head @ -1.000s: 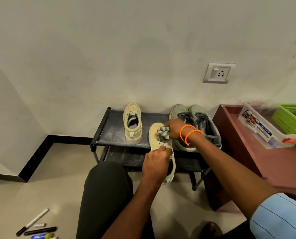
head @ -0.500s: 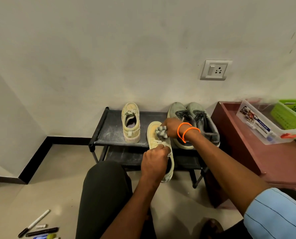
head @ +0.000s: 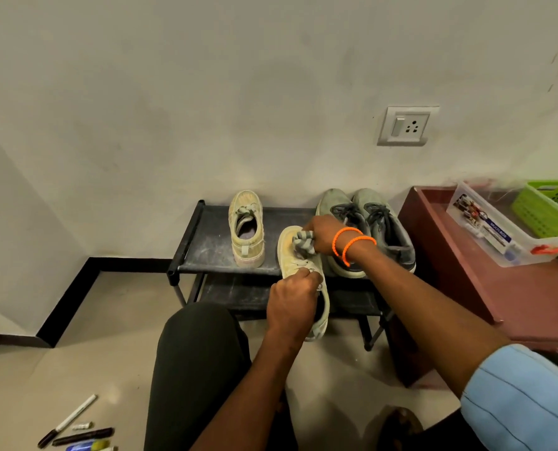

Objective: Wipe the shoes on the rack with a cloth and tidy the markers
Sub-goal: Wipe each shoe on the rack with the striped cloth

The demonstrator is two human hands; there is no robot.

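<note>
The wiping is under way, by my reading: the left hand (head: 292,296) grips the pale shoe (head: 290,258) at its laces, lifted off the rack (head: 206,242), while the right hand (head: 321,234) pinches a bunched cloth (head: 303,243) against its toe. Its mate (head: 246,227) and the grey pair (head: 373,227) sit on the top shelf (wiped or not, I cannot tell). The markers (head: 72,428) lie scattered on the floor, untidied, some cut off by the frame's edge.
</note>
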